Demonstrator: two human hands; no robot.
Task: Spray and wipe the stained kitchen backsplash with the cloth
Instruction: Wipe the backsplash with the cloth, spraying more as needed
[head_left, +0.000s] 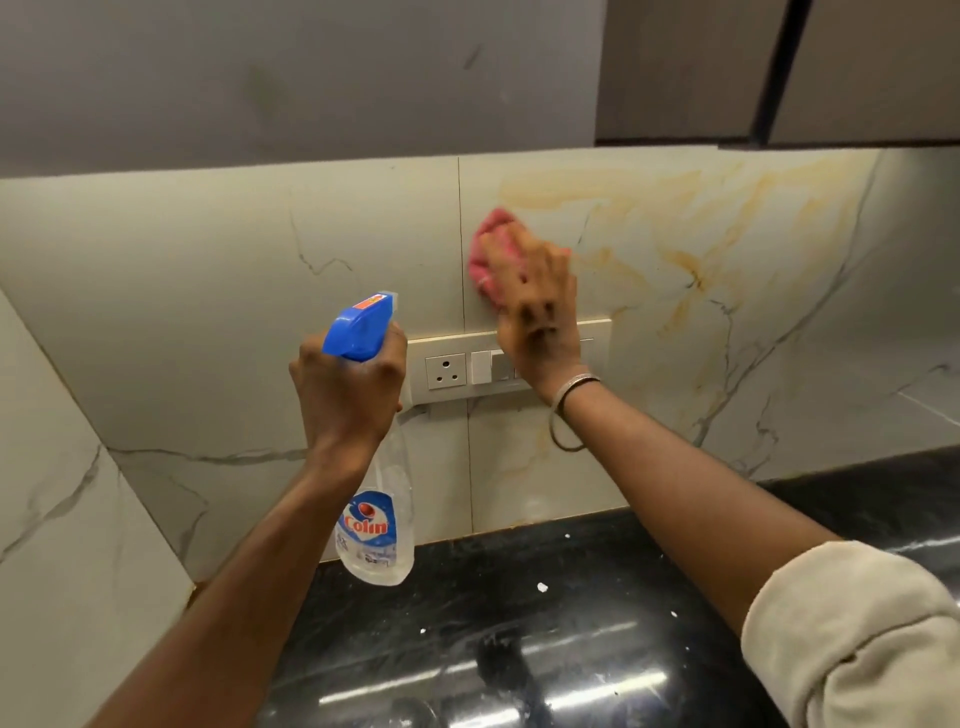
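Right hand (540, 306) pressing flat, fingers spread, on soft crumpled pink cloth (491, 249) against cream marble-look tiled backsplash (727, 249). Orange stains lying right of that hand. Cloth looking light and limp, so palm pressure probably suiting it better than pinching. Left hand (348, 395) gripping neck of clear plastic spray bottle with blue trigger head (376, 519), body hanging below fist. Bottle probably light; contents clear, level unreadable.

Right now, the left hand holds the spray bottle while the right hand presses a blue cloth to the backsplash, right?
Only the colour is wrong: the head view shows the cloth is pink. The left hand holds the spray bottle, and the right hand presses the cloth to the backsplash.
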